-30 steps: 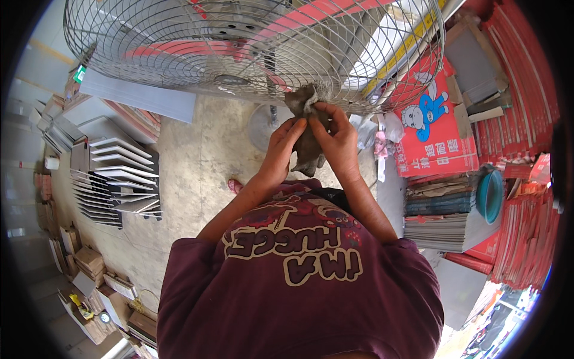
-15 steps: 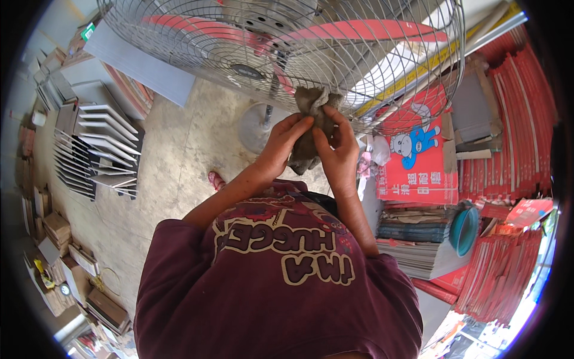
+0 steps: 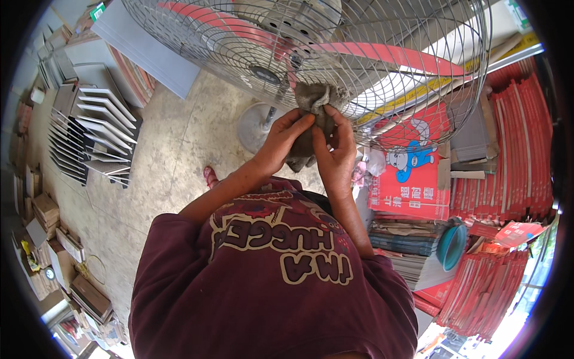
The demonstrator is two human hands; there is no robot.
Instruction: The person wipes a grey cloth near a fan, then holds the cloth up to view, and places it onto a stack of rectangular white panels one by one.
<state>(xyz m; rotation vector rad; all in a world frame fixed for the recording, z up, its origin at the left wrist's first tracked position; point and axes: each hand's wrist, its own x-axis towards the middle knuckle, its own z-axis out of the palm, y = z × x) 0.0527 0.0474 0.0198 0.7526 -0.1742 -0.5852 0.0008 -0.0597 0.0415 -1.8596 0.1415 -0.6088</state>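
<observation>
Between my two hands is a crumpled grey-brown cloth [image 3: 314, 134], pinched near its upper part. My left hand [image 3: 284, 139] grips its left side with thumb and fingertips. On the right side, my right hand [image 3: 336, 143] holds it with thumb and bent fingers. The cloth's top meets the lower rim of a large fan's wire guard [image 3: 388, 113] in the view; whether it presses on the wires I cannot tell. Red fan blades [image 3: 388, 55] show behind the wires, around a dark centre badge [image 3: 265, 74]. The cloth's loose end hangs below my fingers.
The fan's round base [image 3: 254, 125] stands on the concrete floor [image 3: 173, 149]. On the left are a rack of tile samples [image 3: 107, 128] and wooden boxes [image 3: 45, 209]. To the right are stacked red cartons [image 3: 508, 149], a printed red box [image 3: 412, 191] and a teal basin [image 3: 451, 248].
The fan guard appears shifted slightly right and down in the view, and the surroundings have turned a little. Both hands keep their pinch on the cloth, almost unmoved.
</observation>
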